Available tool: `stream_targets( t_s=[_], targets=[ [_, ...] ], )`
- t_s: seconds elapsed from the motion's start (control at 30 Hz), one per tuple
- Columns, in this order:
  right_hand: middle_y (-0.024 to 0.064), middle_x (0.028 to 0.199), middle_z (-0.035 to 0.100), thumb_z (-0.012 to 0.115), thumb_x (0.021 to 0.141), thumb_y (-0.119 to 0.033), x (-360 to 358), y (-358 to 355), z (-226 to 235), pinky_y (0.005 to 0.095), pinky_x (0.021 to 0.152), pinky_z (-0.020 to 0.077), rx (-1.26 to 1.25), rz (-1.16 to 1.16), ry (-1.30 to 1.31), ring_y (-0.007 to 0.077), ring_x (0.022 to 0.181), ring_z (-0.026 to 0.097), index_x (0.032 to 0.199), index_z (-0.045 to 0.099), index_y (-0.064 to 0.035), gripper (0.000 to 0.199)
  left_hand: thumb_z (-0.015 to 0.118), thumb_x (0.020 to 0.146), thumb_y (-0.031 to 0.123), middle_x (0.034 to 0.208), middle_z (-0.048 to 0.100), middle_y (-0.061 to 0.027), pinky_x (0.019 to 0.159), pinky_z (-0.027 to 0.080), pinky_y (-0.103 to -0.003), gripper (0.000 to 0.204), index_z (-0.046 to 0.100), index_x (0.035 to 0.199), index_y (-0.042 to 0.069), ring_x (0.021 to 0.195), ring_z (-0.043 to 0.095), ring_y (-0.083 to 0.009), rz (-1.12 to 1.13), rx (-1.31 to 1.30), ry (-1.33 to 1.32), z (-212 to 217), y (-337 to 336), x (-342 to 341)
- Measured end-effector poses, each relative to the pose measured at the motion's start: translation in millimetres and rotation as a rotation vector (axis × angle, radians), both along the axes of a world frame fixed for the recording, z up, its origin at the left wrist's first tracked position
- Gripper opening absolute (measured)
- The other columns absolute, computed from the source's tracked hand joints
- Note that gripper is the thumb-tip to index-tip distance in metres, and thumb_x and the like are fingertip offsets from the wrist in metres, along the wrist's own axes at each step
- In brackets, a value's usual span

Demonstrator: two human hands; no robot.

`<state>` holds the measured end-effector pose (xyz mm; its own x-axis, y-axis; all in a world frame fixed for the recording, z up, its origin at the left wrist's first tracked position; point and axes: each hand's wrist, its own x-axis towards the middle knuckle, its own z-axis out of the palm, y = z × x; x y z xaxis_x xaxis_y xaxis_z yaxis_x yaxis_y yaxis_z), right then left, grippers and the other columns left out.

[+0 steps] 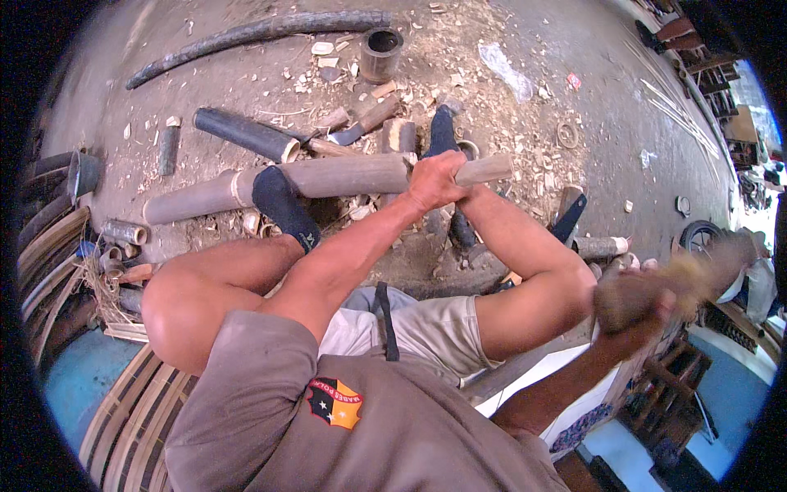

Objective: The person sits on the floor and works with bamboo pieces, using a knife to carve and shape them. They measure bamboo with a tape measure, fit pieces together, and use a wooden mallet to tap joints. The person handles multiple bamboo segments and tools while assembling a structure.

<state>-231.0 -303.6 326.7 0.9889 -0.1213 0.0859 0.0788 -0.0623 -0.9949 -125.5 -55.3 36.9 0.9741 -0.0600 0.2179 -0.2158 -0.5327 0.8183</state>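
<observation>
A long grey bamboo pole (328, 182) is held lying crosswise over the chip-strewn ground, and it is gripped near its right end by the left hand (434, 182), whose fingers are closed around the stem. The pole is also pinned by a foot in a dark sock (283, 205) set across it towards the left. The right hand (648, 307) is raised at the right edge of the view, closed around the handle of a blurred tool (697, 275); whether this is a mallet or a chopper cannot be told from the blur. Behind the pole, a shorter dark bamboo length (244, 134) is seen lying at an angle, and a knife with a dark blade (365, 123) lies just beyond it among wood chips. A short hollow bamboo section (381, 53) stands upright further back, near a long curved dark stem (254, 33). To the left, small cut bamboo rings (123, 232) are scattered near a stack of split strips (49, 246). A woven mat (123, 418) is visible beneath the person at lower left.
</observation>
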Motion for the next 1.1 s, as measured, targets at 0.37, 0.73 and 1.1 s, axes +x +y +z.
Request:
stream_targets(
  t_s=[0.37,0.73,1.1],
  targets=[
    [0.0163,0.109,0.071,0.057,0.098,-0.047,2.5,-95.6,-109.1,0.0396,0.09,0.057,-0.214,-0.087,0.15,0.028,0.099,0.07,0.122,0.063,0.0062,0.059,0.084,0.069,0.033,0.087,0.062,-0.0089,0.071,0.056,-0.048,0.036,0.061,0.086,0.011,0.083,0.069,-0.0342,0.071,0.053,-0.084,2.8,8.4,-2.4],
    [0.0146,0.126,0.066,0.071,0.093,-0.03,-23.0,-52.8,-134.7,0.0421,0.1,0.0502,-0.596,0.149,0.466,0.0247,0.112,0.063,0.126,0.063,0.0031,0.047,0.084,0.069,0.031,0.086,0.063,-0.0091,0.07,0.057,-0.048,0.035,0.061,0.086,0.011,0.083,0.069,-0.0335,0.041,0.023,-0.098,-18.9,5.5,-26.5],
    [0.0184,0.115,0.065,0.063,0.093,-0.056,-36.6,34.4,-117.5,0.0477,0.091,0.0563,-0.233,0.005,0.424,0.0329,0.1,0.067,0.133,0.056,0.0007,0.07,0.084,0.068,0.031,0.086,0.064,-0.008,0.071,0.057,-0.047,0.035,0.062,0.086,0.012,0.082,0.069,-0.033,0.054,0.032,-0.189,-12.9,17.5,-13.0]
  ],
)
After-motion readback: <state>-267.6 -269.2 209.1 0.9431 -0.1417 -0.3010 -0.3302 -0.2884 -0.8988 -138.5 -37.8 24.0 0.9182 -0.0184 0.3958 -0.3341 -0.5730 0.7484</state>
